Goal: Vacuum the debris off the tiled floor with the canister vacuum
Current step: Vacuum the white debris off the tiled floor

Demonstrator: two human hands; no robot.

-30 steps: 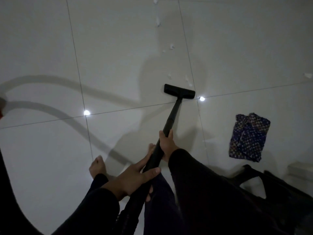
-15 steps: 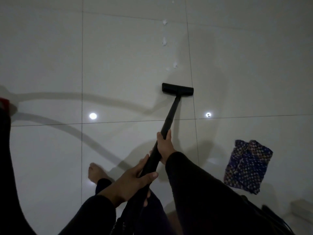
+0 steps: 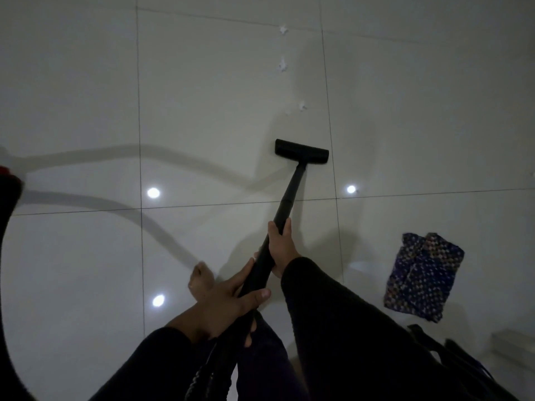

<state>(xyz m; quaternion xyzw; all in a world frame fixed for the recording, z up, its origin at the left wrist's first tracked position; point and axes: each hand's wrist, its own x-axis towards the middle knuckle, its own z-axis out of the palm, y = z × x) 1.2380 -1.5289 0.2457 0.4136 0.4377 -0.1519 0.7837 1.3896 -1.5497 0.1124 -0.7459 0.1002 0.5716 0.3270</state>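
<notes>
Hands both clamp the wand [image 3: 285, 201]: left hand [image 3: 228, 299] low to steer, right hand [image 3: 282, 244] higher up to push. Nozzle [image 3: 301, 151] sits flat on floor [image 3: 86, 82], w/ white scraps [image 3: 282, 65] just beyond, prob. next.

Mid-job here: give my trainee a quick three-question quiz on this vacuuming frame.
1. True or false: both hands grip the black wand.
2. Which hand sits nearer the floor head? A left, B right.
3. Where do the white scraps lie relative to the head?

Key:
1. True: the left hand and right hand both wrap it.
2. B.
3. Beyond it, in a loose line, not yet reached; the patterned cloth lies off to the right.
</notes>
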